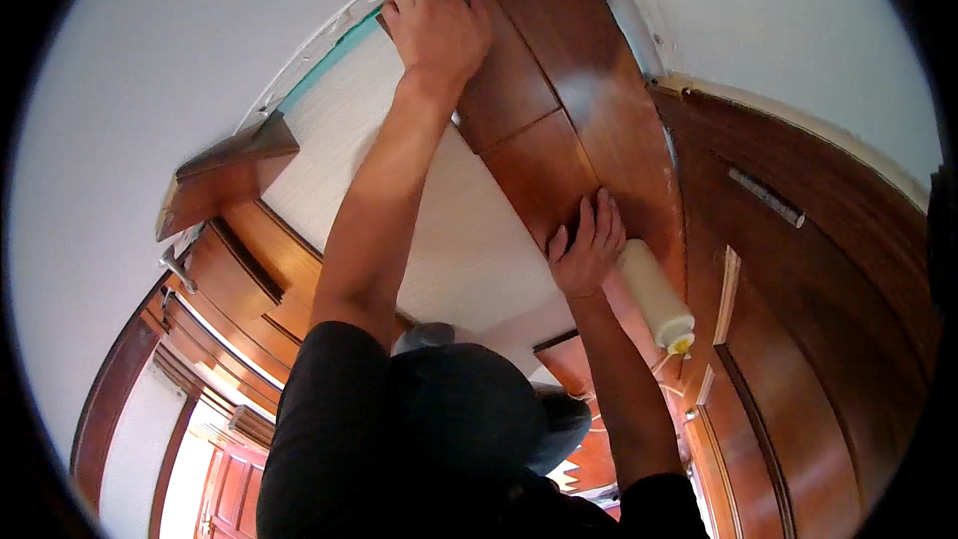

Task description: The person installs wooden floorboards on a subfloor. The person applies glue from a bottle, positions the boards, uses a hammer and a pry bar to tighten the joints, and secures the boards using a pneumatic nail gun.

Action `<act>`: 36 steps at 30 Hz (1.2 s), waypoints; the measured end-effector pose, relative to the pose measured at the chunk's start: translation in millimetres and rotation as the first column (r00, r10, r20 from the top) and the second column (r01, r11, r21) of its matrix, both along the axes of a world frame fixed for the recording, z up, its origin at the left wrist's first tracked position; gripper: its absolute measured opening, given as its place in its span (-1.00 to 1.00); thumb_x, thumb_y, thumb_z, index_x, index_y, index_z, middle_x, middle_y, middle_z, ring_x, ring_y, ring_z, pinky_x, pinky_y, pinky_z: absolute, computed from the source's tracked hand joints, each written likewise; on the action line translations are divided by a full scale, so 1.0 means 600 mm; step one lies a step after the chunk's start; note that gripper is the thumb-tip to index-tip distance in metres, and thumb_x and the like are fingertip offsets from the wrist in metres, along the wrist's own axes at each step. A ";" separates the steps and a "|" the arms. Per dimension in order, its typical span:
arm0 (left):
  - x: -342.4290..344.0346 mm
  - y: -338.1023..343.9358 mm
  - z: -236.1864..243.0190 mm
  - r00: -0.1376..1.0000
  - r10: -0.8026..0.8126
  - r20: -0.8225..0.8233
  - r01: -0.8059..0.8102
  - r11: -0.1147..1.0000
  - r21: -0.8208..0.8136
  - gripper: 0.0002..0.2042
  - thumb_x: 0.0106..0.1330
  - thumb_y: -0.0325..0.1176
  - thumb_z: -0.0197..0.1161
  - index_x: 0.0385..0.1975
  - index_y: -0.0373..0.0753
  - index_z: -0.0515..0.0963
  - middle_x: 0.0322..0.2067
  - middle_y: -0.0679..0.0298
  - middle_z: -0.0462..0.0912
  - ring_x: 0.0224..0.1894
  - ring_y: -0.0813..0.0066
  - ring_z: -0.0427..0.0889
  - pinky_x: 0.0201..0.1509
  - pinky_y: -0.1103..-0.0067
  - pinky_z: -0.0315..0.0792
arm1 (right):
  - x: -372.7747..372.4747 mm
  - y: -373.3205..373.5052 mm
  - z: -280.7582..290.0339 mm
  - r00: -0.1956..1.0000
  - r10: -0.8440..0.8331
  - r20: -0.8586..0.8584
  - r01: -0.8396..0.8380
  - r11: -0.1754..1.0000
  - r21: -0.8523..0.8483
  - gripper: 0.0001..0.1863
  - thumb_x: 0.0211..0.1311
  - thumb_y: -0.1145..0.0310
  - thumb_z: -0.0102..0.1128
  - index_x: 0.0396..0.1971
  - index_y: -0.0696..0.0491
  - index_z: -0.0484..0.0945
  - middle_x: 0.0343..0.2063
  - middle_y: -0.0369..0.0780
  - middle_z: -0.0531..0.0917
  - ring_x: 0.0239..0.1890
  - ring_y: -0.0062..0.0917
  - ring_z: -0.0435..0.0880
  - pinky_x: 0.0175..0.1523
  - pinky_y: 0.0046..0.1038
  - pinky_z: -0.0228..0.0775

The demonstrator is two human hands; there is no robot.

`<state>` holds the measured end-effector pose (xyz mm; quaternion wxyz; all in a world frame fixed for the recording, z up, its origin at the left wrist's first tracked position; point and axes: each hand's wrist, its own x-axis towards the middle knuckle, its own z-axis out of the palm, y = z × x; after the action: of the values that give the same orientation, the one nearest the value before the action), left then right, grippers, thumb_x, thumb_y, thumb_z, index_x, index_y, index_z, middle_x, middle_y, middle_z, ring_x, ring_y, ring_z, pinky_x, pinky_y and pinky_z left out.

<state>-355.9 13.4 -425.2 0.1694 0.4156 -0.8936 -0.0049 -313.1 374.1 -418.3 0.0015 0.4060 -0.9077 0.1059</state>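
Reddish-brown, glossy wood makes up the floorboards [624, 130], which run down the middle of the view beside a strip of pale underlay [469, 240]. The left grip [439, 28] is at the far end of the boards, close to the foot of the white wall [170, 50], with its fingers bent over the edge; whether it clasps the wood or only presses on it, I cannot tell. The right grip [589, 250] is released, its fingers spread and laid along the boards nearer the body, past a cross joint.

Just beside the right grip, a cream bottle [654, 294] with a yellowish tip lies on its side, the tip pointing toward the lower edge. Farther right, a slim tube [766, 198] lies on darker planks [798, 279], and a narrow strip of light wood [727, 294] is nearer the bottle. A teal edging [344, 55] shows between underlay and wall. To the left, a short piece of brown board [230, 175] sits against that wall, with a metal tool [180, 269] below it, too small to identify.
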 end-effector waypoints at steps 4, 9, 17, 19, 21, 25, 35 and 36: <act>-0.005 0.000 0.000 0.994 0.004 0.113 -0.002 1.000 -0.022 -0.52 0.25 -0.03 0.25 0.00 -0.30 0.56 -0.07 0.08 0.47 0.04 0.03 0.42 0.02 0.15 0.33 | -0.002 0.002 -0.002 1.000 0.006 -0.005 -0.006 1.000 -0.006 -0.44 0.40 0.09 0.00 0.29 0.09 0.42 0.38 -0.04 0.38 0.33 -0.07 0.39 0.29 0.04 0.22; 0.001 0.000 -0.005 0.999 -0.007 0.042 0.008 1.000 -0.015 -0.55 0.25 -0.01 0.23 -0.06 -0.28 0.56 -0.07 0.13 0.49 0.04 0.08 0.41 0.10 0.12 0.27 | -0.003 0.008 -0.002 1.000 0.002 0.016 -0.002 1.000 -0.009 -0.44 0.38 0.09 0.00 0.29 0.06 0.41 0.37 -0.04 0.39 0.32 -0.06 0.40 0.29 0.07 0.22; 0.016 -0.006 -0.008 0.998 -0.051 0.025 0.049 0.994 0.098 -0.43 0.29 0.02 0.18 0.18 -0.27 0.49 0.02 0.07 0.47 0.10 0.03 0.39 0.21 0.13 0.23 | 0.003 0.007 -0.007 1.000 -0.005 0.009 0.004 1.000 0.019 -0.42 0.33 0.11 0.05 0.29 0.06 0.42 0.39 -0.05 0.36 0.34 -0.05 0.37 0.29 0.09 0.22; 0.020 0.007 -0.006 0.998 -0.034 0.049 0.028 0.994 0.106 -0.40 0.32 0.00 0.16 0.26 -0.29 0.42 0.05 0.07 0.45 0.14 0.06 0.36 0.25 0.14 0.18 | -0.001 0.007 0.002 1.000 0.006 0.012 -0.006 1.000 0.007 -0.41 0.30 0.13 0.09 0.29 0.06 0.41 0.39 -0.05 0.34 0.35 -0.06 0.36 0.30 0.08 0.22; 0.014 0.000 -0.005 0.997 -0.053 0.051 0.049 0.996 0.076 -0.40 0.33 -0.02 0.15 0.27 -0.30 0.41 0.08 0.04 0.44 0.16 0.02 0.34 0.26 0.13 0.17 | -0.004 0.004 0.009 0.998 0.002 0.060 -0.003 1.000 0.008 -0.39 0.26 0.17 0.14 0.30 0.07 0.41 0.40 -0.05 0.32 0.36 -0.06 0.34 0.31 0.06 0.21; 0.026 0.011 -0.010 0.995 -0.083 0.054 0.073 0.984 0.159 -0.38 0.36 -0.05 0.13 0.35 -0.29 0.36 0.26 -0.08 0.37 0.33 -0.12 0.26 0.38 0.03 0.10 | -0.005 0.006 0.015 0.997 0.007 0.082 -0.006 1.000 -0.020 -0.39 0.22 0.23 0.21 0.28 0.10 0.42 0.38 -0.03 0.35 0.37 -0.08 0.33 0.36 0.00 0.18; 0.112 0.201 0.028 0.690 -0.697 0.195 0.646 0.715 0.268 -0.28 0.49 0.13 -0.07 0.52 -0.18 0.12 0.57 0.07 -0.08 0.61 0.05 -0.19 0.61 0.04 -0.26 | 0.039 -0.015 0.059 0.996 -0.036 0.082 0.035 0.999 0.014 -0.39 0.21 0.31 0.22 0.28 0.15 0.40 0.37 0.02 0.32 0.37 -0.03 0.32 0.42 -0.05 0.17; 0.119 0.205 0.025 0.680 -0.708 0.190 0.651 0.702 0.288 -0.27 0.49 0.14 -0.07 0.53 -0.21 0.10 0.58 0.07 -0.10 0.62 0.09 -0.20 0.61 0.07 -0.28 | 0.059 -0.016 0.069 0.987 -0.040 0.154 0.039 0.999 0.015 -0.37 0.21 0.32 0.22 0.30 0.15 0.39 0.38 0.03 0.30 0.38 -0.02 0.30 0.44 -0.07 0.16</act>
<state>-284.8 136.6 -409.9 -0.0178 0.0627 -0.9933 -0.0959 -277.5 364.7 -376.7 -0.0690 0.3785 -0.9136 0.1316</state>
